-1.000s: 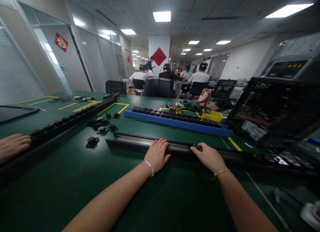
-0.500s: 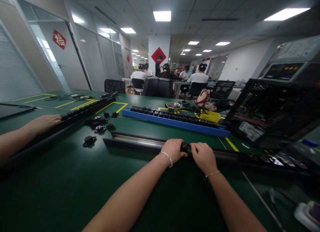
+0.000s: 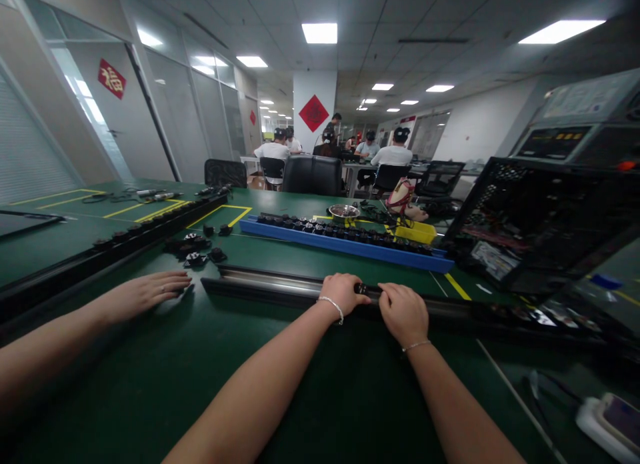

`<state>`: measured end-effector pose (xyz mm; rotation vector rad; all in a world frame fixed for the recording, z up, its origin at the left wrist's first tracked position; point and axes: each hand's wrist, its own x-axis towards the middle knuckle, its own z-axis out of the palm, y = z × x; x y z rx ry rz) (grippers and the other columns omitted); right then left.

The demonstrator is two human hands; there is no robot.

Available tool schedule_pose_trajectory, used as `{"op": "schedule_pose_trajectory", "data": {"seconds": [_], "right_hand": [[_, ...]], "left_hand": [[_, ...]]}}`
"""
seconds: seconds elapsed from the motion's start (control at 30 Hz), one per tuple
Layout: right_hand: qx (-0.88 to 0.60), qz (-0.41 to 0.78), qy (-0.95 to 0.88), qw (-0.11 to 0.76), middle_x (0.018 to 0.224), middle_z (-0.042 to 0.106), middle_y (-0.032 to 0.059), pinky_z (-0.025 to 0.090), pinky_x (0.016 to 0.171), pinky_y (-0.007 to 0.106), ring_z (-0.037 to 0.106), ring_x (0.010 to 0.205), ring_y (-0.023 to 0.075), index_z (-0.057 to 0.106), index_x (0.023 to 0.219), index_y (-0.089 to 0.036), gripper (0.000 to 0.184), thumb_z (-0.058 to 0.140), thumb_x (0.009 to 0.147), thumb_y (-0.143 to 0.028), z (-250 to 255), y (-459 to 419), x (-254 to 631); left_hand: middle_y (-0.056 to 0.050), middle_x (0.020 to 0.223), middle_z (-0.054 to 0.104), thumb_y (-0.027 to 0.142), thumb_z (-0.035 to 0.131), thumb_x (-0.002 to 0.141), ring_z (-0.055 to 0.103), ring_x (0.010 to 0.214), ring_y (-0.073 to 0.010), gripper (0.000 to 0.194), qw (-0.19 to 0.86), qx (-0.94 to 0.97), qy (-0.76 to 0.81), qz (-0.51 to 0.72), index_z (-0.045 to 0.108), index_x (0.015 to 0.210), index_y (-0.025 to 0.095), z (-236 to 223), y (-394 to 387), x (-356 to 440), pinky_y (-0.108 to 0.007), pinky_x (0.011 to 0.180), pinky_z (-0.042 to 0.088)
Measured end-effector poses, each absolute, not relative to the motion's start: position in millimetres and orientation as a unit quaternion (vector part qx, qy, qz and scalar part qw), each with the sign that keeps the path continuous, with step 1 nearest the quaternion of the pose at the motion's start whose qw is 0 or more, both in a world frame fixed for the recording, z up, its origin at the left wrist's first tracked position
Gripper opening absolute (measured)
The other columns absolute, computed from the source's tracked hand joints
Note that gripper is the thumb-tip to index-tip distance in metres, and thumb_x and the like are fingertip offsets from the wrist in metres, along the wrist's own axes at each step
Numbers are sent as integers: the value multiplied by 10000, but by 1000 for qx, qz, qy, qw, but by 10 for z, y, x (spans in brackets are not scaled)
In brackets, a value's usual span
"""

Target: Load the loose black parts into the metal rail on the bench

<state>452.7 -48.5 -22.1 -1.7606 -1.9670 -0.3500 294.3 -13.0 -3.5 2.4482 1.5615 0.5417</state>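
Observation:
My left hand (image 3: 343,296), with a silver bracelet on the wrist, is closed around a small black part (image 3: 361,289), which the fingers mostly hide. That part sits at a long black channel rail (image 3: 270,287) with a shiny metal inner face. A short gap to the right separates it from my right hand (image 3: 405,311). Bent and held together, the right fingers lie over the rail; their tips are hidden. Farther along, the right end of the rail holds several dark parts (image 3: 545,316).
A co-worker's hand (image 3: 147,294) reaches from the left toward loose black parts (image 3: 194,257). Beyond the rail lie a filled blue tray (image 3: 345,245), a metal bowl (image 3: 344,213) and a yellow bin (image 3: 415,233). An open black case (image 3: 545,231) stands right. Another black rail (image 3: 150,234) runs left.
My left hand has shifted slightly left with the black part, opening a gap from my right hand. The co-worker's hand moved from the left rail to the loose parts, one of which is no longer visible.

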Motion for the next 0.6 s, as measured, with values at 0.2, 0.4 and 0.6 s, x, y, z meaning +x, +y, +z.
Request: {"op": "schedule_pose_trajectory", "data": {"seconds": [0.2, 0.4, 0.6], "right_hand": [[-643, -128, -713, 248, 1036, 642, 49, 359, 871, 324, 539, 956, 190, 657, 996, -182, 347, 362, 815, -212, -234, -479, 4523], [-649, -115, -707, 256, 1039, 642, 48, 364, 872, 337, 536, 967, 192, 660, 999, -199, 346, 374, 804, -205, -241, -476, 4525], [-653, -115, -703, 259, 1048, 639, 43, 359, 878, 332, 529, 987, 191, 658, 1001, -194, 349, 376, 795, -198, -258, -471, 4528]], "left_hand": [[-17, 996, 666, 522, 633, 666, 590, 944, -219, 418, 96, 830, 524, 166, 629, 993, 261, -6, -97, 2820, -337, 817, 438], [-17, 981, 667, 501, 639, 668, 599, 919, -218, 398, 84, 833, 521, 167, 635, 985, 259, 18, -104, 2658, -321, 796, 450], [-43, 975, 667, 488, 655, 658, 580, 950, -232, 411, 56, 837, 517, 172, 643, 984, 238, 9, -65, 2405, -328, 803, 453]]}}
